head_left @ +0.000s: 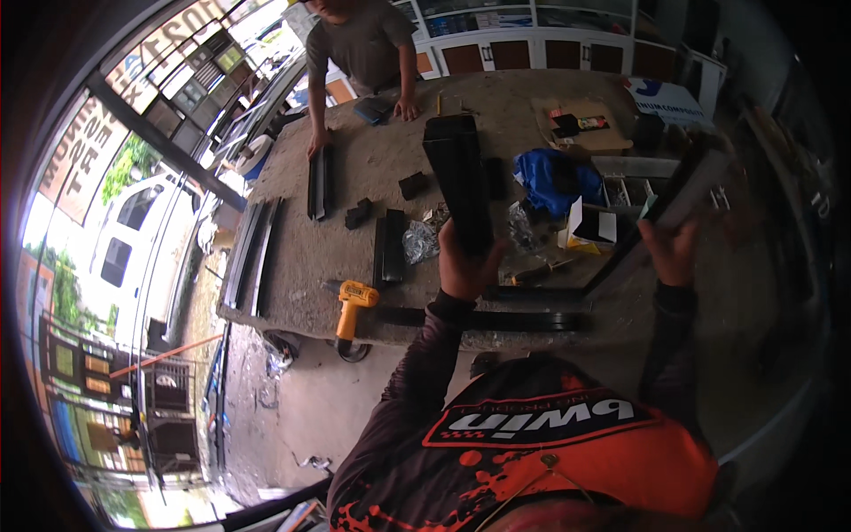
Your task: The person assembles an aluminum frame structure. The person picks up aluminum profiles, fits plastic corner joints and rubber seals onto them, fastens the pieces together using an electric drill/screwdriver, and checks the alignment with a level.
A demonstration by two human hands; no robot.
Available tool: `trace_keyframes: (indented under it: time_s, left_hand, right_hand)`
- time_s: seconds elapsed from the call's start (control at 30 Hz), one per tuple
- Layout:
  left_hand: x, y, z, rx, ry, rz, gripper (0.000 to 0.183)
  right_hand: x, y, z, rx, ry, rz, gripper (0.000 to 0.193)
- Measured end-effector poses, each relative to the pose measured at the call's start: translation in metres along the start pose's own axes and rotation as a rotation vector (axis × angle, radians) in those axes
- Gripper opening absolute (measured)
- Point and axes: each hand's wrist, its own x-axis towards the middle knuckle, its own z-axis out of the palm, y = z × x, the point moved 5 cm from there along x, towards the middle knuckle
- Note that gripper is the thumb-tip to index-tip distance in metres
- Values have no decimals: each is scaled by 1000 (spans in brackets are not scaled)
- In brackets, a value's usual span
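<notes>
In the head view, we see the left hand [470,266] with its fingers wrapped around a thick black bar [456,182], raised over the table [301,275]; the right hand [671,253] grasps a blurred dark strip [687,188] to the right. We note a yellow drill [355,304] at the near left edge and a blue bundle [551,180] farther right.
</notes>
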Motion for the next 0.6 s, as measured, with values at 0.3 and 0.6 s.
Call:
trace_keyframes:
  time_s: [0.3,0.6]
  left_hand:
    - [51,55,-15,159,-103,61,78]
    - [127,108,-65,274,-68,334,67]
  right_hand:
    - [-18,-108,12,-406,575,-426,75]
    - [57,-308,95,-383,-174,-818,38]
